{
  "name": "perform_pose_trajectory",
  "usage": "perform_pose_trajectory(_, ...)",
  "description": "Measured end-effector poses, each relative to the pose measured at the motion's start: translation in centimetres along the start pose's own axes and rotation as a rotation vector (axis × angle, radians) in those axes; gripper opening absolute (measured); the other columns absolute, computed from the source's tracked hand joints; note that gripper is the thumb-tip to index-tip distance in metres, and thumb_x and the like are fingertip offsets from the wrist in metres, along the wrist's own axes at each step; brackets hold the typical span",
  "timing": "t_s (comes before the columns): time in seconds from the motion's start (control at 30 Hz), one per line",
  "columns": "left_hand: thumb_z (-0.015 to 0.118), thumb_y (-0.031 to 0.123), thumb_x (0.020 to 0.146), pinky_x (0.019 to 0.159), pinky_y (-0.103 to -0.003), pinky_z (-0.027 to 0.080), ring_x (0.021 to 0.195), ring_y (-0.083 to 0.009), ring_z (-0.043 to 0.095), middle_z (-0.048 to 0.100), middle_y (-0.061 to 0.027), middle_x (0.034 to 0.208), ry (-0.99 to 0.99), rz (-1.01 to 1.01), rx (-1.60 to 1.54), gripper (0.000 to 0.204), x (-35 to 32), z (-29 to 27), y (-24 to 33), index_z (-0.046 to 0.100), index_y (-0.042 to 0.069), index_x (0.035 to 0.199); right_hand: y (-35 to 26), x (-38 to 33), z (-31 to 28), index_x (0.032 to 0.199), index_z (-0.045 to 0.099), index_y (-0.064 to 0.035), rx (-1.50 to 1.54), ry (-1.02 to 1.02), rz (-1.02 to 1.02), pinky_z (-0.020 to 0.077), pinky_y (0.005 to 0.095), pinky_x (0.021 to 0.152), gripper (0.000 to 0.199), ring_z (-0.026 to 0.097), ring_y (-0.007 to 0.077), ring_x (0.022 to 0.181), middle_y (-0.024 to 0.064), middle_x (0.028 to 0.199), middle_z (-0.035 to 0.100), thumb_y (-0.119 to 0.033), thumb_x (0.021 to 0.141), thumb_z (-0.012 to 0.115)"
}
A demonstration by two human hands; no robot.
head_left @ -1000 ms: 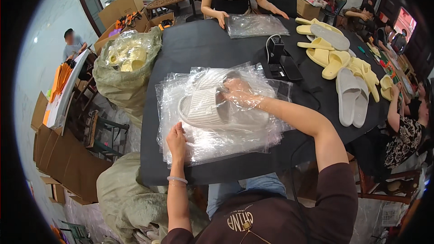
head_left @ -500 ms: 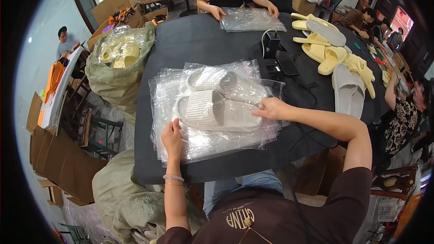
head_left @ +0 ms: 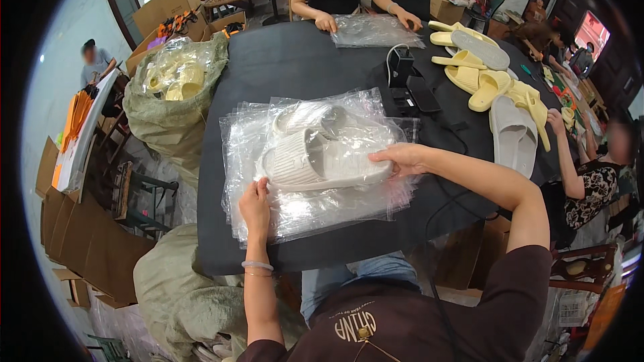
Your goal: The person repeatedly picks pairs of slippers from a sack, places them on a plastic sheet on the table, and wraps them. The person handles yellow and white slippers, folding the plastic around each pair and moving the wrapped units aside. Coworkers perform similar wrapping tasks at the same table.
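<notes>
Head view. Far left, an open sack (head_left: pixel 161 121) held yellow slippers (head_left: pixel 190 86) in plastic. Next, the left hand (head_left: pixel 255 206) pinched an edge of the stacked clear bags (head_left: pixel 308 218); which layer could not be told. Two pale slippers (head_left: pixel 290 162) lay side by side atop that stack on the tabletop (head_left: pixel 268 60). The right hand (head_left: pixel 404 159) grasped the nearer one's heel. Farther right lay loose gray slippers (head_left: pixel 513 135).

The pale slippers (head_left: pixel 345 164) at frame centre have a matt, foam-like plastic surface with ribbed straps (head_left: pixel 290 159). The stacked bags (head_left: pixel 322 218) are clear, glossy, creased plastic film. The black table (head_left: pixel 268 60) is smooth and matt. The sack (head_left: pixel 161 124), upper left, is rough and woven.
</notes>
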State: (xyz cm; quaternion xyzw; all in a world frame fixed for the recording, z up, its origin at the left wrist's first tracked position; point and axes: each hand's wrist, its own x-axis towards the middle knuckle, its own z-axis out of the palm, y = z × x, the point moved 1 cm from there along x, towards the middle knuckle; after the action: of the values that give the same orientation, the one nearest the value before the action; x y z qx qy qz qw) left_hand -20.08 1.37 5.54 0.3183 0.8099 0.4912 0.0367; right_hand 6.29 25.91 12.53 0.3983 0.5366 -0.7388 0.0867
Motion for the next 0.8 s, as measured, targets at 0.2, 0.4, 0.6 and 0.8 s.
perform_pose_trajectory(0.2,0.052,0.037,0.097,0.046,-0.033,0.039,0.046,-0.0142,0.048,0.052,-0.0084,0.053,0.027,-0.034,-0.032,0.046,0.1,-0.3,-0.5,0.060,-0.001,0.072,-0.8,0.1,-0.4,0.118,0.052,-0.0042,0.215,-0.038,-0.105,0.0508,0.0321,0.063,0.049,0.060,0.0209,0.086,0.0099,0.100,0.061,-0.026,0.080,0.074)
perform_pose_trajectory(0.4,0.052,0.038,0.097,0.045,-0.032,0.036,0.045,-0.0119,0.045,0.045,-0.0047,0.050,0.050,-0.085,-0.151,0.047,-0.3,-0.5,0.3,0.057,0.000,0.070,-1.7,0.0,0.2,0.105,0.057,-0.0058,0.293,0.099,-0.091,0.0393,0.0234,0.044,0.029,0.054,0.0149,0.064,0.0048,0.083,0.058,-0.019,0.081,0.069)
perform_pose_trajectory(0.6,0.051,0.039,0.097,0.046,-0.030,0.035,0.046,-0.0112,0.044,0.043,-0.0037,0.050,0.053,-0.073,-0.117,0.047,0.1,-1.2,-0.9,0.056,0.002,0.069,-3.1,-1.2,-2.5,0.079,0.056,-0.0087,0.501,0.082,0.033,0.0286,0.0205,0.032,0.013,0.042,0.0078,0.042,-0.0002,0.062,0.050,-0.020,0.084,0.060)
perform_pose_trajectory(0.8,0.056,0.037,0.094,0.052,-0.033,0.041,0.052,-0.0175,0.053,0.055,-0.0061,0.056,-0.023,-0.060,-0.023,0.038,0.0,-0.7,-0.5,0.064,0.003,0.078,-1.3,-0.6,-2.8,0.116,0.059,-0.0005,-0.320,0.113,-0.460,0.0409,0.0368,0.096,0.040,0.059,0.0267,0.099,0.0140,0.112,0.059,-0.022,0.084,0.067)
